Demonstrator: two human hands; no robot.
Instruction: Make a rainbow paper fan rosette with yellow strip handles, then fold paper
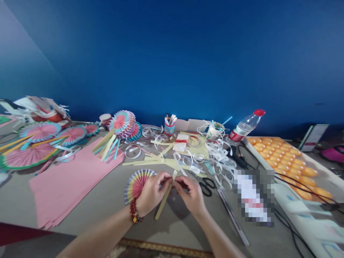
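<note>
Near the front of the table, my left hand (pixel 152 191) and my right hand (pixel 190 193) meet, fingertips pinched around a pale yellow paper strip (pixel 163 206). The strip slants down toward me from between the fingers, and its top end pokes out above them. A red beaded bracelet circles my left wrist. Partly hidden behind my left hand lies a round pleated paper fan (pixel 133 186) in pink, yellow and lilac. Black-handled scissors (pixel 206 186) rest just beyond my right hand, with a long metallic cutter or ruler (pixel 233 216) to their right.
Pink paper sheets (pixel 67 190) and several finished fans (pixel 71 136) cover the left side. Curled white strips (pixel 221 161) are heaped at centre right. A plastic bottle (pixel 245 127) tilts near an egg-filled tray (pixel 264 157). Black cables (pixel 290 225) run along the right.
</note>
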